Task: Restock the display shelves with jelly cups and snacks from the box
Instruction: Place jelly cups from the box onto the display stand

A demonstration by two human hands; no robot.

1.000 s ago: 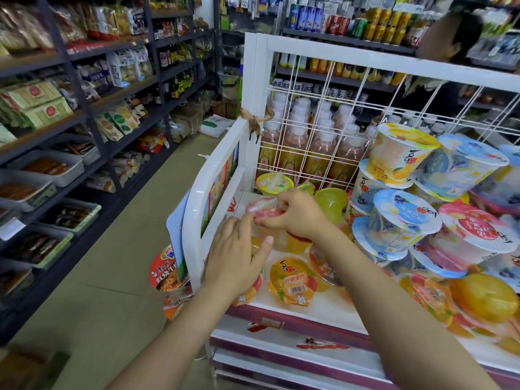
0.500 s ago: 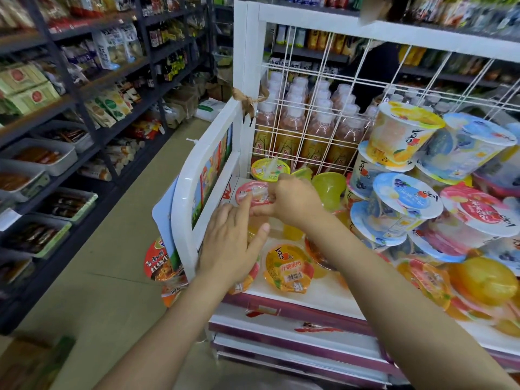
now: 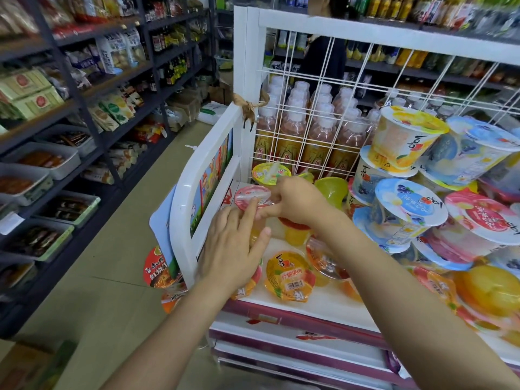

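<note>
Under the right grip (image 3: 284, 205), pinching a pink-lidded jelly cup (image 3: 251, 196), left grip (image 3: 233, 249) spread; seat it upright, steadied.

Left hand (image 3: 233, 249): bare; no glove, ring or watch is seen.
Right hand (image 3: 295, 202): bare; likewise unadorned.
Forearms: uncovered; no sleeve is visible.

On the white display shelf (image 3: 323, 305), a bare strip at the front edge lies open, hemmed by the white side rail (image 3: 197, 198) left, white wire grid (image 3: 309, 130) behind, and stacked large jelly cups (image 3: 408, 209) right.
</note>
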